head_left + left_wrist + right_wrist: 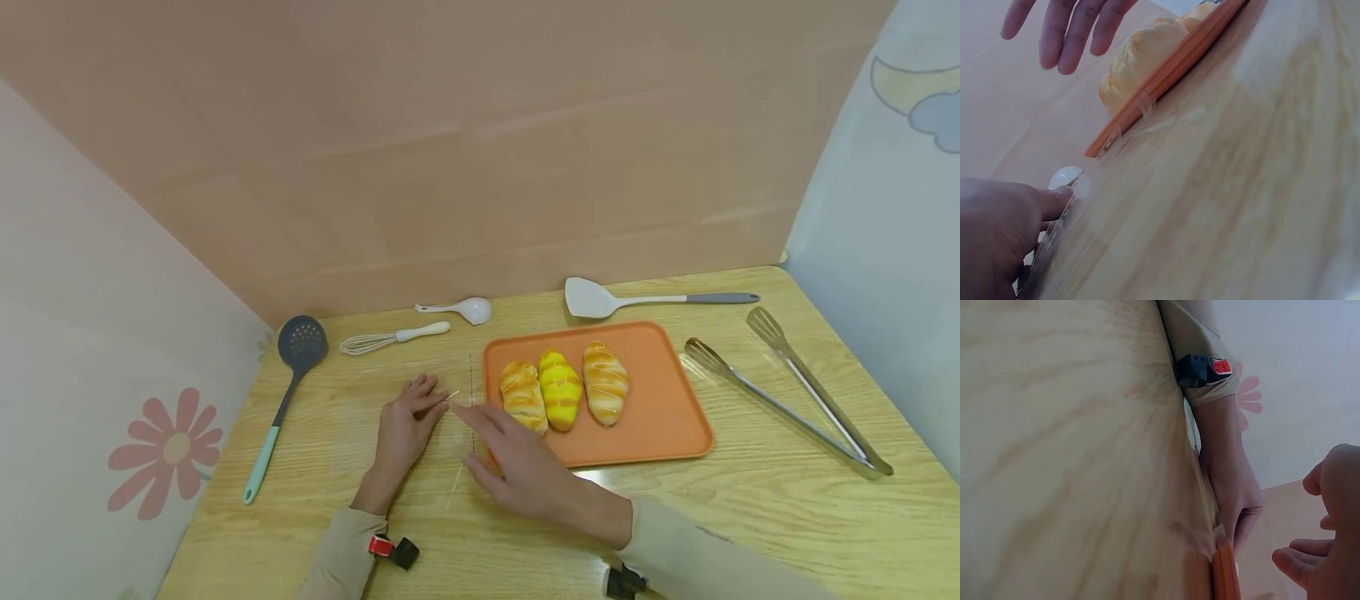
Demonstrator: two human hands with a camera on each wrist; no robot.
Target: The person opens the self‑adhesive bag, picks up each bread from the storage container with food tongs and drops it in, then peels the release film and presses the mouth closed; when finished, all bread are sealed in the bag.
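Near the table's (pixel 750 517) front edge, a clear plastic sheet (pixel 390 417) lay flat, barely visible, edges hard to trace. Left hand (pixel 405 429) pinched its corner; right hand (pixel 517 471) hovered apart, fingers straight, holding nothing. Orange tray (pixel 660 400) mid-table held three bread rolls (pixel 561 390). Red label on wrist strap (pixel 381 546) unreadable.
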